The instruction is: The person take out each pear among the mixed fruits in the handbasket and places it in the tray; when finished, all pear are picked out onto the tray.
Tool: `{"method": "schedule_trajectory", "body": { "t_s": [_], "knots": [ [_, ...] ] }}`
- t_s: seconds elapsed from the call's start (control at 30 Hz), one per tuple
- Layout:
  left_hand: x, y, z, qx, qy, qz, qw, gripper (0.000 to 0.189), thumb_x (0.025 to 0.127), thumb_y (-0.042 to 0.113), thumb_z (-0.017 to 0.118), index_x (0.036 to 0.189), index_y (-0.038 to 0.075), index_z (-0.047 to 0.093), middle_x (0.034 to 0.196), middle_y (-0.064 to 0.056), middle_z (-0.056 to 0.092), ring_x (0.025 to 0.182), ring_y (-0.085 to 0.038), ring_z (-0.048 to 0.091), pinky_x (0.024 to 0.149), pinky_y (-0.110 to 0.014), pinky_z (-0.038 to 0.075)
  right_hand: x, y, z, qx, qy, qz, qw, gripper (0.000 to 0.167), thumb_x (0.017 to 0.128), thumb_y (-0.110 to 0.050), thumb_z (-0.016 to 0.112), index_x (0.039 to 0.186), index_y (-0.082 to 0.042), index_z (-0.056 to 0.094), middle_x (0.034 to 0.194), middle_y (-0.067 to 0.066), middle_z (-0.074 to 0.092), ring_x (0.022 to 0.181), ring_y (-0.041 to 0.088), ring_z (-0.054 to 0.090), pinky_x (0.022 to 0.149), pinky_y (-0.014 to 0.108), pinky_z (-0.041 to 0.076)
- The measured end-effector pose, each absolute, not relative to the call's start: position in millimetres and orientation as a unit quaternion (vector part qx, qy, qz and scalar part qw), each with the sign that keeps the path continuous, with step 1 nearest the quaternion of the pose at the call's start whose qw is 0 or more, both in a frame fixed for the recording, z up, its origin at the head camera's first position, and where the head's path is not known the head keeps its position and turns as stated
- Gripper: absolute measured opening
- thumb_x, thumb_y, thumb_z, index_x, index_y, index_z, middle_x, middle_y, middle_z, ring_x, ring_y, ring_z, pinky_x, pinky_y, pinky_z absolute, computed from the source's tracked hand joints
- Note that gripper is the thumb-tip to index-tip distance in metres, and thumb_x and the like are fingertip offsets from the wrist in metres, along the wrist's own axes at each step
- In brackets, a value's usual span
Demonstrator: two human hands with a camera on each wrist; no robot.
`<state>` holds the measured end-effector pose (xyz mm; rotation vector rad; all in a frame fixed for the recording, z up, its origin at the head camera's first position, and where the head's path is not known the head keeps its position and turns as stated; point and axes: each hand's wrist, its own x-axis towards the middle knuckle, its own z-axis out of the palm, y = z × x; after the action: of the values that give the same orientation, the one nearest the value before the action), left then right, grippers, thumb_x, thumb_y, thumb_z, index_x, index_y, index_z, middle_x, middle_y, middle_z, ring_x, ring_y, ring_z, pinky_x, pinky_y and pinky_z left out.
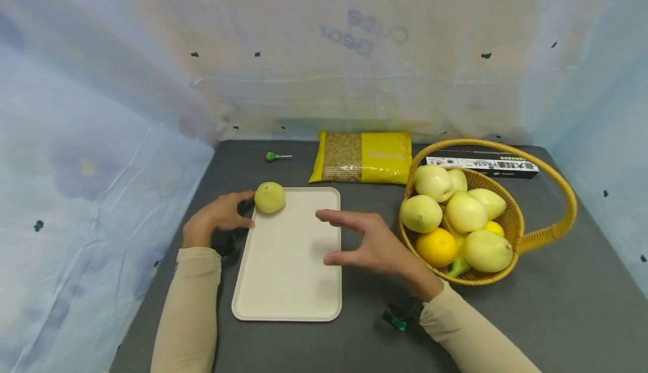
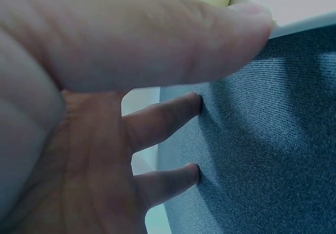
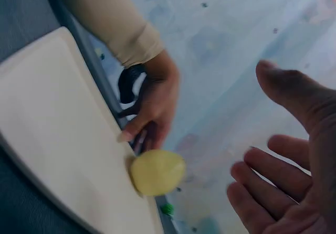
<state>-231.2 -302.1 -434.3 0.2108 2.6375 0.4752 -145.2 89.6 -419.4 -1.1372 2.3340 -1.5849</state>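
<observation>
A round yellow-green fruit (image 1: pixel 270 197) sits at the far left corner of a cream tray (image 1: pixel 291 266). Beside that corner is my left hand (image 1: pixel 223 214), its index finger near the fruit and its thumb at the tray's left rim. The left wrist view shows two of its fingertips (image 2: pixel 191 172) down at the dark table, with the palm holding nothing. My right hand (image 1: pixel 372 242) hovers over the tray's right edge, thumb and fingers spread apart. Nothing lies between them, and in the right wrist view the right fingers (image 3: pixel 273 176) are loosely extended.
A wicker basket (image 1: pixel 517 227) with a tall handle stands on the right, full of yellow-green fruits and an orange (image 1: pixel 436 247). Along the back lie a green lollipop (image 1: pixel 271 156), a yellow pasta bag (image 1: pixel 387 156) and a black box (image 1: pixel 511 172). Patterned curtains surround the table.
</observation>
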Motion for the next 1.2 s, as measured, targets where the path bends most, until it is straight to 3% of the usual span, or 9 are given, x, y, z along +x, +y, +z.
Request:
{"method": "schedule_trajectory", "body": {
  "t_s": [0.27, 0.53, 0.77, 0.93, 1.2],
  "knots": [
    [-230.2, -303.2, -434.7, 0.081, 0.956, 0.175, 0.219, 0.096, 0.098, 0.033, 0.085, 0.174, 0.010, 0.031, 0.175, -0.029, 0.032, 0.159, -0.062, 0.027, 0.122, -0.081, 0.031, -106.4, 154.6, -409.6, -0.360, 0.730, -0.578, 0.052, 0.077, 0.083, 0.002, 0.094, 0.153, -0.011, 0.065, 0.153, 0.009, 0.069, 0.140, 0.023, 0.067, 0.117, 0.030, 0.054],
    [-229.3, -301.4, -432.5, 0.080, 0.955, 0.179, 0.222, 0.096, 0.098, 0.032, 0.085, 0.174, 0.010, 0.031, 0.176, -0.030, 0.031, 0.159, -0.062, 0.026, 0.122, -0.081, 0.031, -91.3, 210.0, -398.4, -0.347, 0.726, -0.594, -0.011, 0.075, 0.076, 0.021, 0.087, 0.147, 0.006, 0.066, 0.146, 0.019, 0.072, 0.138, 0.016, 0.068, 0.114, 0.022, 0.054],
    [-229.2, -301.1, -432.1, 0.082, 0.955, 0.180, 0.220, 0.095, 0.098, 0.031, 0.085, 0.174, 0.011, 0.031, 0.176, -0.030, 0.031, 0.159, -0.061, 0.026, 0.122, -0.081, 0.031, -91.8, 255.0, -397.8, -0.345, 0.700, -0.621, -0.072, 0.069, 0.072, 0.033, 0.079, 0.138, 0.024, 0.061, 0.142, 0.026, 0.071, 0.136, 0.023, 0.071, 0.109, 0.023, 0.057],
    [-229.1, -301.6, -432.5, 0.086, 0.955, 0.181, 0.218, 0.095, 0.098, 0.030, 0.085, 0.174, 0.010, 0.031, 0.175, -0.030, 0.031, 0.159, -0.062, 0.027, 0.122, -0.081, 0.032, -92.3, 271.4, -395.9, -0.291, 0.747, -0.589, -0.104, 0.068, 0.073, 0.030, 0.082, 0.138, 0.020, 0.065, 0.140, 0.022, 0.074, 0.133, 0.018, 0.072, 0.104, 0.018, 0.057],
    [-229.5, -301.7, -432.6, 0.086, 0.956, 0.179, 0.218, 0.095, 0.098, 0.031, 0.085, 0.174, 0.009, 0.032, 0.175, -0.030, 0.032, 0.159, -0.062, 0.027, 0.121, -0.081, 0.032, -107.4, 264.2, -390.4, -0.218, 0.845, -0.476, -0.109, 0.070, 0.077, 0.013, 0.093, 0.141, -0.006, 0.074, 0.139, 0.011, 0.077, 0.131, 0.003, 0.070, 0.105, 0.012, 0.053]
  ]
}}
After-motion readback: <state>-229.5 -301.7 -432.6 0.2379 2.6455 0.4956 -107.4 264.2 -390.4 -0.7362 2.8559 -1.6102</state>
